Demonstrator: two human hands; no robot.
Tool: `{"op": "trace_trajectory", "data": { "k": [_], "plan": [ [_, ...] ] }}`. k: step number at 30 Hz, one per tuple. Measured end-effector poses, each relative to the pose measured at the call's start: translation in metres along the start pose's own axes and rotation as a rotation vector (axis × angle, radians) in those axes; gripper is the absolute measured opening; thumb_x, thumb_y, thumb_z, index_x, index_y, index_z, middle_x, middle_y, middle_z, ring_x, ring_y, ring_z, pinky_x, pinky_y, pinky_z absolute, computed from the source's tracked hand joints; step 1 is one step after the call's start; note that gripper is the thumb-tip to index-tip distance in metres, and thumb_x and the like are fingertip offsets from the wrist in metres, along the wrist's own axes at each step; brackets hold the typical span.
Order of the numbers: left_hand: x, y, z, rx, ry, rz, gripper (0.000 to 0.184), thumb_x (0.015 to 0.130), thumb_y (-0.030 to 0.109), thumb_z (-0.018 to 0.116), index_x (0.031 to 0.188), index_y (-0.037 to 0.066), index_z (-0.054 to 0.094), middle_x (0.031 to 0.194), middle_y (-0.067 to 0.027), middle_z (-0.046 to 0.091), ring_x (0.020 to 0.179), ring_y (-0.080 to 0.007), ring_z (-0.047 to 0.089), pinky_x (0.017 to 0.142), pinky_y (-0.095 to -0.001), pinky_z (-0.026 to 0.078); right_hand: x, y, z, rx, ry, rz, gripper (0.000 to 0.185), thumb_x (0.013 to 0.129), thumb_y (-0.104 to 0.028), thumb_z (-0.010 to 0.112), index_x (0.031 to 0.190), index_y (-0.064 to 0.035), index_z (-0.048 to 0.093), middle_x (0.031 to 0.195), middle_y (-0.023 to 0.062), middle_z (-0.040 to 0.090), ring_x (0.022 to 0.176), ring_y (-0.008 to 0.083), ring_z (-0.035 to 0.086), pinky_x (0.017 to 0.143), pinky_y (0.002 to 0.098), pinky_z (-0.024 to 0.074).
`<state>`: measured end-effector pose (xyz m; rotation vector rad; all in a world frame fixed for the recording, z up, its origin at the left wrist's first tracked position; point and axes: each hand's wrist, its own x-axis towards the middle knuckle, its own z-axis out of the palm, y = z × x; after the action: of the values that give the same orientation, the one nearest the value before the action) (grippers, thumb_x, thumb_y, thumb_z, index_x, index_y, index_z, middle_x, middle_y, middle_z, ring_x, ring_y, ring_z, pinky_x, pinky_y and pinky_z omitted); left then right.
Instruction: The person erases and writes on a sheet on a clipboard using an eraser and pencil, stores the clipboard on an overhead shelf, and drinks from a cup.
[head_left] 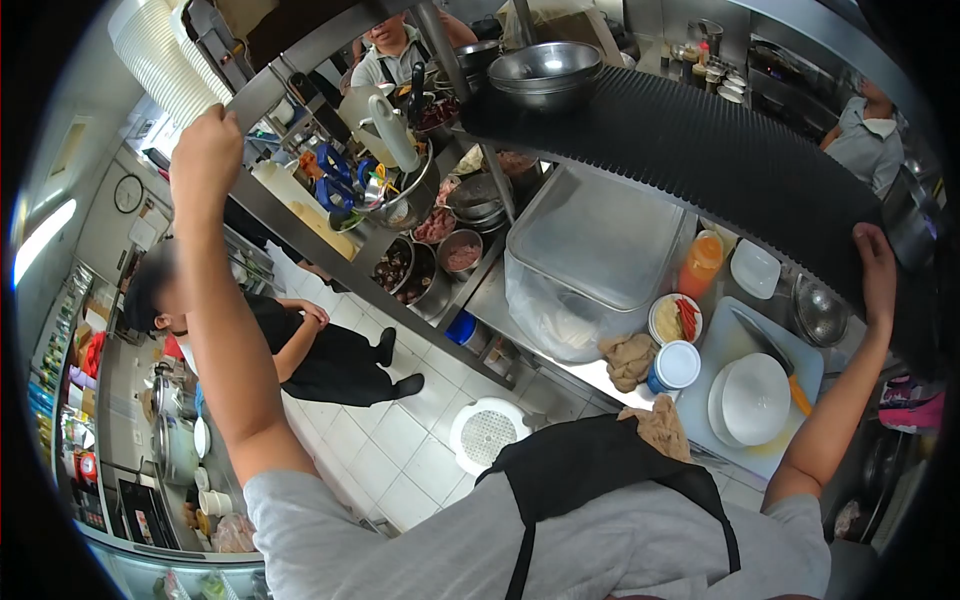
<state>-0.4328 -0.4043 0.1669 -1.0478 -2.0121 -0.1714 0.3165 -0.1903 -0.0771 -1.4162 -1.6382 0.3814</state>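
Through the head camera I have my left grip (pixel 207 145) at the upper left of the frame, raised against the lower end of a stack of white containers (pixel 155 55). The stack is at the upper left corner, tilted; my fingers look curled in, but I cannot tell whether they pinch it, since the contact is hidden. My right grip (pixel 876 265) is at the right of the frame, at the edge of the black ribbed shelf (pixel 690 130), fingers bent; I cannot tell how firmly they close.

Nested steel bowls (pixel 545 75) sit on that shelf at the upper centre. Below it, on the steel counter (pixel 488 298), I see a large translucent tub (pixel 600 235) in the centre and, right of it, an orange squeeze bottle (pixel 702 262). At the lower right, white bowls (pixel 756 400) rest on a cutting board (pixel 718 342) beside a knife with a yellow handle (pixel 799 394). A crumpled cloth (pixel 627 362) lies beside a white-lidded jar (pixel 677 366). At the left of the frame, a co-worker (pixel 340 350) in black stands on the tiled floor (pixel 415 460).
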Motion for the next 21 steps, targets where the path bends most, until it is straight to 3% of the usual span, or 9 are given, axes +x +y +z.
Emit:
{"op": "trace_trajectory", "data": {
  "k": [2, 6, 10, 13, 14, 17, 19, 20, 21],
  "plan": [
    [-0.013, 0.010, 0.003, 0.081, 0.094, 0.063, 0.033, 0.099, 0.025, 0.050, 0.105, -0.003, 0.063, 0.099, -0.0252, 0.069, 0.096, -0.0426, 0.067, 0.087, -0.0501, 0.052, 0.003, 0.006, 0.001, 0.010, -0.016, -0.029, 0.032, 0.102, -0.031, 0.060, 0.112, -0.0007, 0.065, 0.104, 0.0025, 0.066, 0.102, 0.0096, 0.056, 0.096, 0.0246, 0.0394],
    [-0.017, 0.015, 0.015, 0.207, 0.146, 0.106, 0.030, 0.096, 0.023, 0.051, 0.104, -0.004, 0.064, 0.102, -0.0233, 0.071, 0.096, -0.0391, 0.069, 0.086, -0.0480, 0.053, 0.000, 0.001, 0.007, 0.059, -0.005, -0.065, 0.029, 0.101, -0.028, 0.063, 0.108, 0.0000, 0.066, 0.098, 0.0034, 0.067, 0.093, 0.0101, 0.058, 0.088, 0.0256, 0.0432],
    [-0.019, 0.026, 0.012, 0.219, 0.159, 0.054, 0.029, 0.090, 0.018, 0.053, 0.104, -0.005, 0.063, 0.103, -0.0235, 0.071, 0.100, -0.0392, 0.069, 0.089, -0.0489, 0.052, -0.007, -0.024, 0.009, -0.124, 0.009, -0.029, 0.033, 0.096, -0.030, 0.068, 0.104, 0.0021, 0.066, 0.088, 0.0080, 0.066, 0.086, 0.0136, 0.060, 0.082, 0.0282, 0.0454],
    [-0.016, 0.031, 0.015, 0.285, 0.122, 0.018, 0.031, 0.090, 0.019, 0.054, 0.107, -0.006, 0.062, 0.105, -0.0234, 0.070, 0.102, -0.0389, 0.068, 0.092, -0.0478, 0.051, -0.008, -0.038, -0.006, -0.217, -0.128, -0.073, 0.033, 0.097, -0.029, 0.067, 0.105, 0.0022, 0.065, 0.091, 0.0074, 0.067, 0.087, 0.0135, 0.060, 0.082, 0.0278, 0.0454],
    [-0.015, 0.030, 0.018, 0.294, 0.146, 0.018, 0.033, 0.088, 0.021, 0.057, 0.107, -0.005, 0.062, 0.105, -0.0238, 0.070, 0.102, -0.0396, 0.068, 0.091, -0.0485, 0.051, -0.001, -0.030, -0.018, -0.158, -0.244, -0.067, 0.033, 0.097, -0.028, 0.067, 0.109, 0.0024, 0.065, 0.094, 0.0074, 0.067, 0.089, 0.0134, 0.060, 0.083, 0.0279, 0.0458],
    [-0.014, 0.024, 0.032, 0.334, 0.232, 0.032, 0.040, 0.084, 0.026, 0.065, 0.108, -0.005, 0.060, 0.105, -0.0243, 0.069, 0.100, -0.0413, 0.068, 0.090, -0.0497, 0.052, -0.006, -0.037, -0.042, -0.009, -0.262, -0.073, 0.033, 0.097, -0.027, 0.067, 0.114, 0.0018, 0.064, 0.098, 0.0066, 0.066, 0.092, 0.0118, 0.059, 0.085, 0.0272, 0.0459],
    [-0.017, 0.023, 0.037, 0.369, 0.309, 0.063, 0.043, 0.081, 0.027, 0.067, 0.109, -0.005, 0.060, 0.105, -0.0240, 0.069, 0.098, -0.0418, 0.068, 0.088, -0.0492, 0.053, -0.007, -0.042, -0.052, -0.203, -0.201, -0.147, 0.035, 0.096, -0.024, 0.067, 0.119, 0.0018, 0.064, 0.105, 0.0132, 0.068, 0.102, 0.0223, 0.064, 0.092, 0.0327, 0.0470],
    [-0.021, 0.031, 0.027, 0.373, 0.242, 0.025, 0.039, 0.086, 0.022, 0.058, 0.113, -0.006, 0.062, 0.112, -0.0233, 0.068, 0.104, -0.0403, 0.066, 0.092, -0.0502, 0.051, -0.011, -0.042, -0.054, -0.328, -0.138, -0.210, 0.036, 0.095, -0.024, 0.068, 0.120, 0.0019, 0.064, 0.107, 0.0153, 0.069, 0.105, 0.0258, 0.065, 0.094, 0.0343, 0.0470],
    [-0.023, 0.031, 0.015, 0.334, 0.131, 0.009, 0.041, 0.084, 0.025, 0.061, 0.113, -0.005, 0.063, 0.112, -0.0235, 0.068, 0.105, -0.0408, 0.065, 0.090, -0.0531, 0.052, -0.022, -0.050, -0.057, -0.459, -0.071, -0.261, 0.037, 0.094, -0.024, 0.068, 0.120, 0.0020, 0.064, 0.110, 0.0173, 0.069, 0.108, 0.0292, 0.065, 0.096, 0.0358, 0.0469]
  ]
}}
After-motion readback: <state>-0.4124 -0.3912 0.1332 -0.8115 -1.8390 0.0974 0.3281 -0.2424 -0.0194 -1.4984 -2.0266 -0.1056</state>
